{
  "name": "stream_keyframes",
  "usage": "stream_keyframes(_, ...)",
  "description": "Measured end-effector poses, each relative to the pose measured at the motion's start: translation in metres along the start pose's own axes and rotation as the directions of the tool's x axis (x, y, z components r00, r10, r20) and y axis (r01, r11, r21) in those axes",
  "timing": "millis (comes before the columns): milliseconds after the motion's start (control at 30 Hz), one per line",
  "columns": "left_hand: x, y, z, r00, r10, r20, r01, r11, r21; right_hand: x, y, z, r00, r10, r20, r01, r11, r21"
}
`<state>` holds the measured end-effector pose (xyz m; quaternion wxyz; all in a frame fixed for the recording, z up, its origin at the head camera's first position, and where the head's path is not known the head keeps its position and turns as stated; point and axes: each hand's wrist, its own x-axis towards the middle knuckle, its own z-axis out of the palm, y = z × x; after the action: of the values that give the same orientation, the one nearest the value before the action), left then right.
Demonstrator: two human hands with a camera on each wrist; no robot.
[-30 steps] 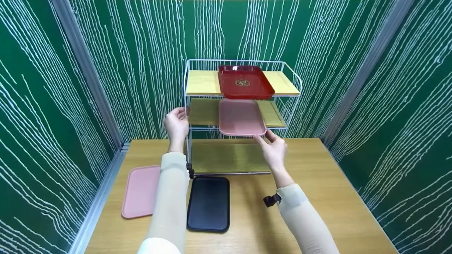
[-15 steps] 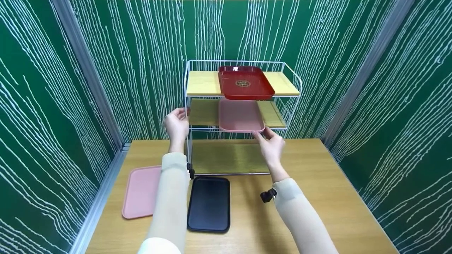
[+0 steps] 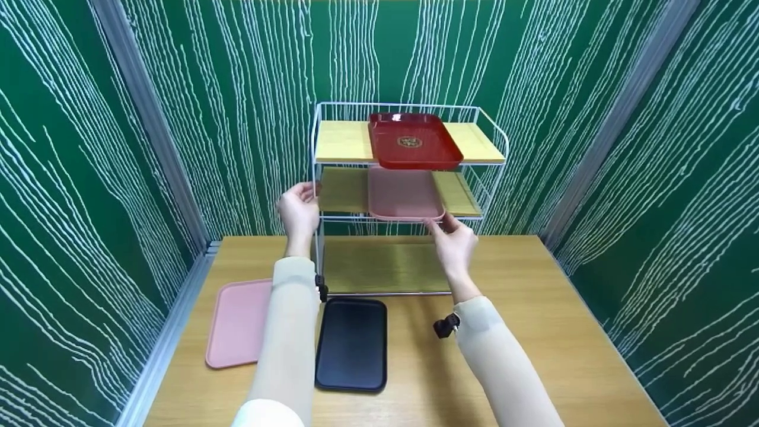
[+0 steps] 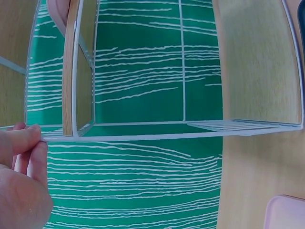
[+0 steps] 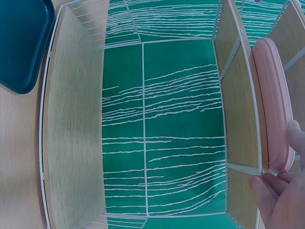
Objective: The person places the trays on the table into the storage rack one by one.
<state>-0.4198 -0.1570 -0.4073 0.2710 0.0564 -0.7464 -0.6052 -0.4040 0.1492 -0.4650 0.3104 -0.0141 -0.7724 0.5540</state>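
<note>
A pink tray (image 3: pixel 406 196) lies on the middle shelf of a white wire rack (image 3: pixel 344 142) with wooden boards, its front edge near the shelf's front. My right hand (image 3: pixel 456 246) holds the tray's front right corner; in the right wrist view, thumb and fingers of that hand (image 5: pixel 281 200) are at the tray's end (image 5: pixel 274 109). My left hand (image 3: pixel 298 213) grips the rack's left front post beside the middle shelf. In the left wrist view, that hand (image 4: pixel 24 162) pinches the white post (image 4: pixel 143 137) between thumb and fingers.
On the top shelf sits a dark red tray (image 3: pixel 415 142) with a gold emblem, jutting over the front edge. A black tray (image 3: pixel 351 344) lies on the table before the rack. Another pink tray (image 3: pixel 237 326) is at the left, partly behind my left sleeve. Green walls surround the table.
The pink tray has slid further back onto the middle shelf. My right hand has moved slightly forward and left with it, while my left hand stays on the post.
</note>
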Motion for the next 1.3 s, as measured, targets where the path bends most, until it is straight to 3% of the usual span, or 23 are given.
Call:
stream_keyframes(633,0.002,0.002,0.001,1.0,0.0,0.004,0.0,0.999,-0.049,0.008,-0.002,-0.004,0.999,-0.024,0.027,0.028,0.986,-0.166)
stream_keyframes(967,0.0,0.001,0.001,1.0,-0.003,-0.002,0.003,1.0,-0.018,0.011,-0.002,-0.011,0.998,0.004,0.056,0.004,0.989,-0.151)
stream_keyframes(1133,0.001,0.0,0.002,1.0,-0.006,0.005,0.006,1.0,-0.017,0.02,0.004,-0.024,0.998,-0.066,-0.006,0.065,0.993,-0.101)
stream_keyframes(1300,0.001,-0.001,0.001,1.0,-0.017,0.012,0.017,0.999,-0.027,0.039,0.02,-0.042,0.974,-0.155,-0.165,0.149,0.988,-0.049)
